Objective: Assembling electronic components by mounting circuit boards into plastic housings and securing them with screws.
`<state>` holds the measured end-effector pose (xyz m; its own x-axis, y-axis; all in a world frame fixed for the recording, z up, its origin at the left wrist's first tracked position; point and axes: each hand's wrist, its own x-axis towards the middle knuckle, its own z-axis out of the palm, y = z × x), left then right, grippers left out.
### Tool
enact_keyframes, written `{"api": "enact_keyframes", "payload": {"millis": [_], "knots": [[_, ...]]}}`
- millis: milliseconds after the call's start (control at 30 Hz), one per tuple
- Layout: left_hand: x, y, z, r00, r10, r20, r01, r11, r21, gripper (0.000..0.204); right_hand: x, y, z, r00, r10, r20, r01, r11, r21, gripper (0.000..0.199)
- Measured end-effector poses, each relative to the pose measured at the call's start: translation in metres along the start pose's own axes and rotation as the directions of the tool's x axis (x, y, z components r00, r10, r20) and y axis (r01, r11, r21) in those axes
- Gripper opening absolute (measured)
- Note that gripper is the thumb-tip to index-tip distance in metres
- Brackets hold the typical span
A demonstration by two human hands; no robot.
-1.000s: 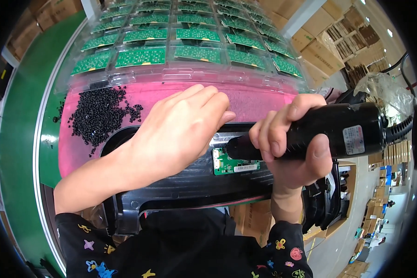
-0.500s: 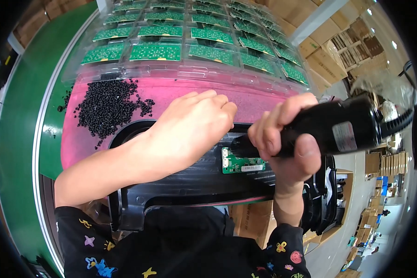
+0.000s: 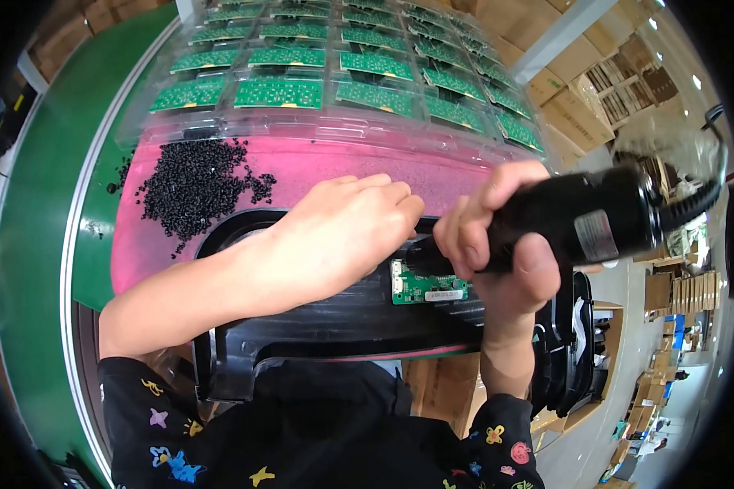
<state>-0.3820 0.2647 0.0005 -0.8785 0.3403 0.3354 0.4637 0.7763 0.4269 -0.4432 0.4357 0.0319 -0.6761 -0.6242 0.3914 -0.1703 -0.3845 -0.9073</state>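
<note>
My right hand (image 3: 497,236) is wrapped round a black electric screwdriver (image 3: 559,220), which lies nearly level with its cord end to the right. Its front end points left over a green circuit board (image 3: 420,293) with white connectors and a white label. That board sits inside a black plastic housing (image 3: 326,330) at the near side of the table. Just left of the screwdriver's front, my left hand (image 3: 355,224) is curled closed, knuckles up, above the housing. Its fingertips are hidden, so whatever they pinch cannot be seen. The screwdriver's tip is hidden too.
A heap of small black screws (image 3: 192,187) lies on the pink mat (image 3: 134,253) to the left. Clear trays with rows of green circuit boards (image 3: 277,94) stand at the far side. More black housings (image 3: 575,359) are stacked at right, beside cardboard boxes (image 3: 440,383).
My left hand has shifted slightly right and down, nearer the screwdriver's front. The screwdriver's rear end has tilted a little, with my right hand still gripping it.
</note>
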Motion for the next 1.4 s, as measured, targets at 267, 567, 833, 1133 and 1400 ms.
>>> {"api": "enact_keyframes", "payload": {"millis": [267, 567, 833, 1133, 1400], "knots": [[0.003, 0.002, -0.002, 0.999, -0.04, -0.032, 0.042, 0.998, 0.05, 0.015, 0.011, 0.008, -0.002, 0.997, -0.039, 0.071, 0.041, 0.999, -0.028, 0.049], [0.006, 0.0, -0.002, 0.982, 0.188, 0.022, -0.186, 0.98, -0.071, 0.018, -0.01, -0.02, -0.02, 0.925, -0.375, -0.053, 0.375, 0.886, 0.271, 0.045], [0.01, -0.004, 0.0, 0.982, 0.187, -0.038, -0.19, 0.949, -0.25, 0.017, -0.021, -0.029, -0.023, 0.881, -0.444, -0.164, 0.473, 0.801, 0.368, 0.041], [0.011, -0.003, -0.002, 0.977, 0.205, -0.053, -0.21, 0.913, -0.349, 0.019, -0.02, -0.031, -0.026, 0.902, -0.42, -0.097, 0.422, 0.814, 0.399, 0.043], [0.009, -0.004, -0.004, 0.99, 0.139, 0.019, -0.127, 0.945, -0.3, 0.016, -0.019, -0.023, -0.021, 0.941, -0.334, -0.05, 0.333, 0.893, 0.304, 0.046]]}}
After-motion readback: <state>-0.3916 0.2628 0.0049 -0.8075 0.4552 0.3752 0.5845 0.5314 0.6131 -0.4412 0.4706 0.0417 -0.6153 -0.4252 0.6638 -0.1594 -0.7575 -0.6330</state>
